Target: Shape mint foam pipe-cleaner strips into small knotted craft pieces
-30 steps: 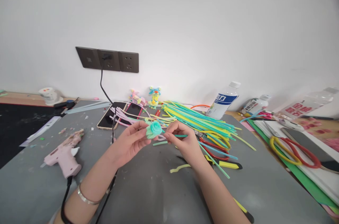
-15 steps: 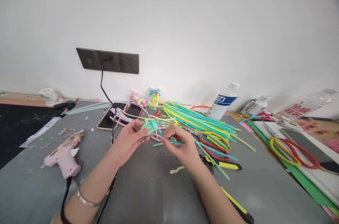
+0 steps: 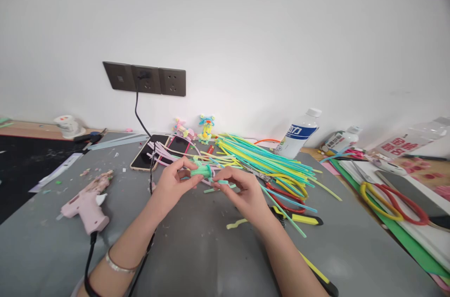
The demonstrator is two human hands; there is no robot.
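Observation:
Between the thumb and fingers of my left hand [image 3: 176, 185] is a small mint-green figure bent from pipe cleaners [image 3: 201, 170]. My right hand [image 3: 242, 190] is closed beside it, pinching a short teal-green pipe cleaner [image 3: 222, 182] at the figure's right side. Whether that piece is joined to the figure I cannot tell. Behind my hands lies a bundle of green, yellow and blue pipe cleaners [image 3: 267, 159]. Lilac pipe cleaners [image 3: 163, 151] spread out just past my left hand.
A pink hot glue gun [image 3: 86, 205] lies left, its black cord by my left arm. Two phones [image 3: 146, 156], finished pipe-cleaner figures [image 3: 206, 128] and a leaning bottle [image 3: 298, 135] are at the back. Yellow-and-black pliers [image 3: 302, 219] and scissors [image 3: 393, 203] lie right.
The green figure has turned in my left hand, so its bound end now faces right. My right fingers have shifted slightly and show more of the short teal-green piece.

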